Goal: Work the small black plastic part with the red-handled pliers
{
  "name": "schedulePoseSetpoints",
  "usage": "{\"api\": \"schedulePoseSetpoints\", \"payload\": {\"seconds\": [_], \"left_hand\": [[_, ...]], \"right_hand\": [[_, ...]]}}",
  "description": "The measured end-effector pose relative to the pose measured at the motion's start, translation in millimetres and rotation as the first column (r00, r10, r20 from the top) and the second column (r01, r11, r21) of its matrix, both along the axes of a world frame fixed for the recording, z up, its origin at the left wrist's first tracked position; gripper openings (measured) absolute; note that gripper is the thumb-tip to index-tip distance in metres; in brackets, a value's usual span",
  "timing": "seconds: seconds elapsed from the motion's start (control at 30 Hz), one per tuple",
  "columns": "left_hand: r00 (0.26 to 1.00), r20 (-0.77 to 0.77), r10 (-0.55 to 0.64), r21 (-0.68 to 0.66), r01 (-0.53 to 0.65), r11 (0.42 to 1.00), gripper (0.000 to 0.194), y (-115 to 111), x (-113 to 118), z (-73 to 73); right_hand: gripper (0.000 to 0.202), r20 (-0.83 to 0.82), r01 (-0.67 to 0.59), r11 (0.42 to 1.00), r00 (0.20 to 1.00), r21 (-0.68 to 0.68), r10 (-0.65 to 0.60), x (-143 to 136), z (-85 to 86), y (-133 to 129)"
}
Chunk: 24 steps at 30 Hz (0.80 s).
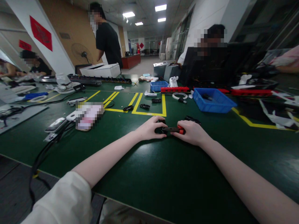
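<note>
My right hand (192, 132) is wrapped round the red handles of a pair of pliers (172, 129), whose dark jaws point left. Between the fingers and thumb of my left hand (151, 128) is a small black part (161, 122), partly hidden by the fingers. The plier tips reach this part; whether they grip it I cannot tell. Just behind my right hand lies a dark object (193, 120) on the green table (149, 174). Farther back, small black pieces (144, 107) lie within and near yellow tape marks.
A blue bin (213, 100) stands beyond my right hand, with a smaller blue bin (158, 86) farther back. To the left are a phone (90, 116), a power strip (56, 124) and black cables (48, 146). Other people (108, 40) are around the table.
</note>
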<state>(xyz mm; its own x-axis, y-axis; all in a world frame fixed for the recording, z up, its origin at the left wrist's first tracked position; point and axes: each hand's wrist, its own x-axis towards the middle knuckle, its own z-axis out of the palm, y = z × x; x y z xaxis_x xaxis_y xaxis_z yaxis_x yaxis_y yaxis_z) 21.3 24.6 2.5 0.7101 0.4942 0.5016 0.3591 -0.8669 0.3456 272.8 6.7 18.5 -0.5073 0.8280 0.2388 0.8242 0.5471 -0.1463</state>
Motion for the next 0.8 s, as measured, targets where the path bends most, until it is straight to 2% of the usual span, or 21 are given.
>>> {"api": "schedulePoseSetpoints", "payload": {"seconds": [0.17,0.8], "left_hand": [[1.0,0.02,0.017,0.005,-0.017,1.0,0.034,-0.2,0.1,-0.2],[0.999,-0.031,-0.008,-0.165,0.003,0.986,0.031,-1.5,-0.9,7.4]], "right_hand": [[0.037,0.003,0.003,1.0,1.0,0.001,-0.003,0.7,-0.3,-0.2],[0.036,-0.018,-0.009,1.0,1.0,0.016,0.009,2.1,-3.6,1.8]]}}
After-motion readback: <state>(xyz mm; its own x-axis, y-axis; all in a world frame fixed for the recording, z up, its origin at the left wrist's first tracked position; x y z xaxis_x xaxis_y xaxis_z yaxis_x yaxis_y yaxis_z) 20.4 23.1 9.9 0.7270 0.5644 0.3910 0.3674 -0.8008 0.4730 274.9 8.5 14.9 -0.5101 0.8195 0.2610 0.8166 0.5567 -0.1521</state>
